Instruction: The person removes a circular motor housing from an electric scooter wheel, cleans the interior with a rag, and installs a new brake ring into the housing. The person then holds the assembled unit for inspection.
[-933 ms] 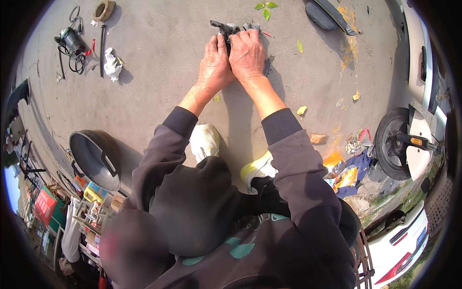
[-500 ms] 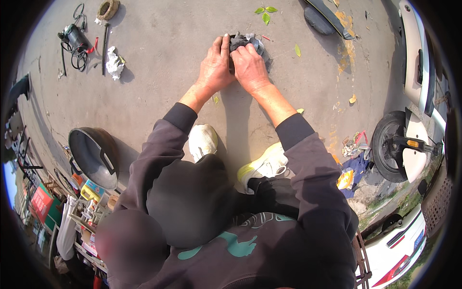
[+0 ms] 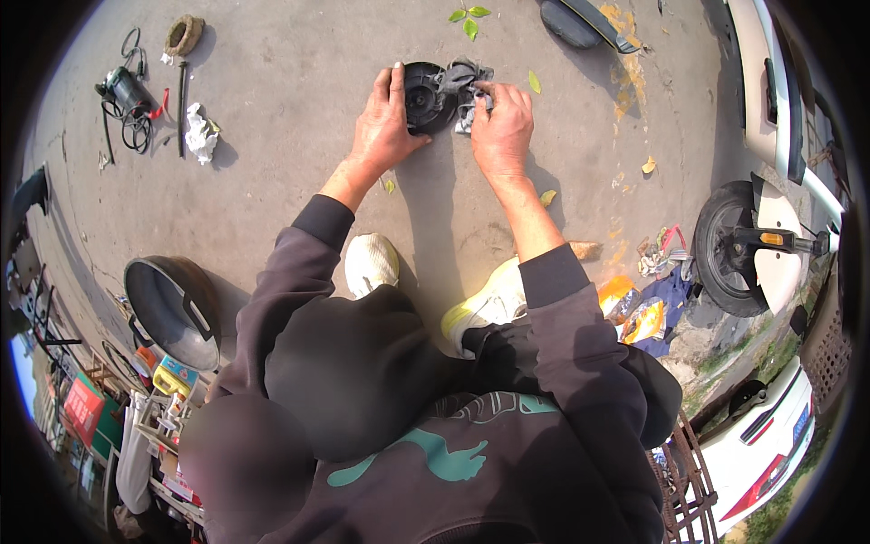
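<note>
Between my hands, above the grey pavement, is a round black part (image 3: 424,102) with a rimmed edge and a hub-like middle. My left hand (image 3: 381,127) grips it by its left edge, fingers along the far side and thumb at the near side. A crumpled dark grey rag (image 3: 463,80) hangs over the right edge of the part. My right hand (image 3: 504,130) pinches the rag, with the fingers closed on its right side. What the rag covers of the part is hidden.
At the far left lie a corded black power tool (image 3: 127,95), a dark rod (image 3: 182,111), a brown ring (image 3: 184,36) and crumpled white paper (image 3: 201,136). A black tub (image 3: 149,299) stands left. A wheel (image 3: 725,249) and orange-and-white packets (image 3: 645,319) are at the right.
My right hand has moved right, away from my left hand, drawing the rag with it. The round black part, mostly covered before, now shows. The view has shifted slightly.
</note>
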`<state>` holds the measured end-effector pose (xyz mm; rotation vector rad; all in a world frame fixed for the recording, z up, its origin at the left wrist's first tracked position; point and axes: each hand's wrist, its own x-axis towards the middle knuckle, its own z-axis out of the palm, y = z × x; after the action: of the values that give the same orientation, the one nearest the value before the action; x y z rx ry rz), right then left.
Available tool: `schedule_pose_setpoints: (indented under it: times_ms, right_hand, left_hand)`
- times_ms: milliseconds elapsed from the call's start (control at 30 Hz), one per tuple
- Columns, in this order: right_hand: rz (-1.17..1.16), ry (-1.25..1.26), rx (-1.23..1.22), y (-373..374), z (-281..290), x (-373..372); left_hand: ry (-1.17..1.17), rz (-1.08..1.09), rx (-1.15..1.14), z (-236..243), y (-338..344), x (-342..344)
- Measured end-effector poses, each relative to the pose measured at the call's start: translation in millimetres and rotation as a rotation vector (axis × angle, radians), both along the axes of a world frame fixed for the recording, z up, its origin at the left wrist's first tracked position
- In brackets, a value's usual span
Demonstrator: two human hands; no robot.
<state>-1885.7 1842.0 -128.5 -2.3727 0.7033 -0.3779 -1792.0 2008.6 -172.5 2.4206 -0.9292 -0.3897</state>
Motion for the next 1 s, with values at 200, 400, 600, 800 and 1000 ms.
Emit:
schedule_pose_setpoints:
  times_ms: [200,400,600,800,1000]
  right_hand:
    - [-0.080,0.195,0.128,61.2,-54.1,-17.5]
    - [-0.213,0.094,0.200,-12.1,-40.7,-0.1]
    - [-0.038,0.291,0.295,41.7,-42.2,10.9]
    - [-0.076,-0.703,1.639,-93.3,26.4,34.3]
    - [-0.389,-0.389,0.994,-107.0,12.2,-10.4]
  left_hand:
    - [0.011,-0.030,0.049,-2.7,-12.5,7.8]
    - [-0.005,-0.063,0.106,4.5,-4.6,4.2]
    - [-0.008,-0.049,0.090,0.0,-7.0,2.3]
    - [0.103,-0.061,0.106,7.5,-5.0,12.1]
    - [0.190,0.059,-0.125,-9.4,16.2,29.0]
